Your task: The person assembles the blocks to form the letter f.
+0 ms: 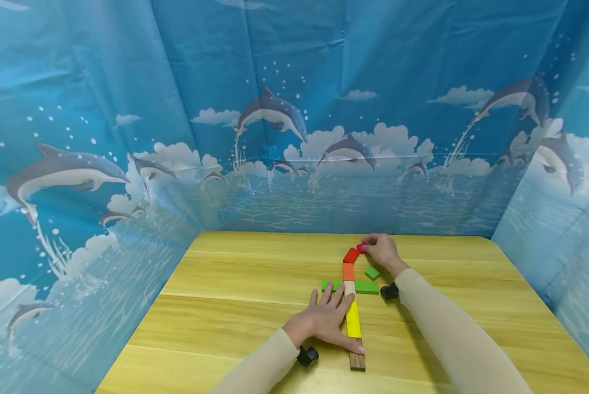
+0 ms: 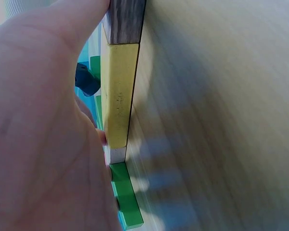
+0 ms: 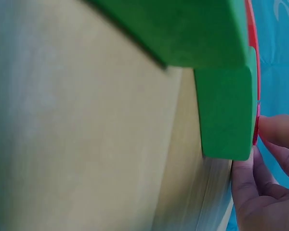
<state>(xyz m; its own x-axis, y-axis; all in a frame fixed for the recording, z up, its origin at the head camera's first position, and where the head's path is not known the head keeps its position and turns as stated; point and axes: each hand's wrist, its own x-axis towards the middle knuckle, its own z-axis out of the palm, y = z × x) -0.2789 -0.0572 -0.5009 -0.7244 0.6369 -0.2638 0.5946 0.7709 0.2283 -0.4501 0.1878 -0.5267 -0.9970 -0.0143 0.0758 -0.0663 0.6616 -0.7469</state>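
Flat blocks form a line on the table: dark brown (image 1: 357, 361), yellow (image 1: 353, 320), white (image 1: 350, 288), orange (image 1: 348, 272) and red (image 1: 351, 255), bending right at its far end. Beyond the red block, a pink block (image 1: 361, 248) is pinched between the thumb and fingers of my right hand (image 1: 382, 250). My left hand (image 1: 326, 319) lies spread over the line, thumb on the brown block and fingertips near the white one. Green pieces (image 1: 367, 288) stick out on both sides of the white block. In the left wrist view, the palm hovers beside the yellow block (image 2: 121, 96).
A small green block (image 1: 372, 273) lies apart, right of the orange one. Bare wooden tabletop (image 1: 235, 306) spreads to the left. A blue dolphin-print curtain (image 1: 294, 191) hangs behind the table's far edge. Black wrist cameras (image 1: 307, 356) sit on both wrists.
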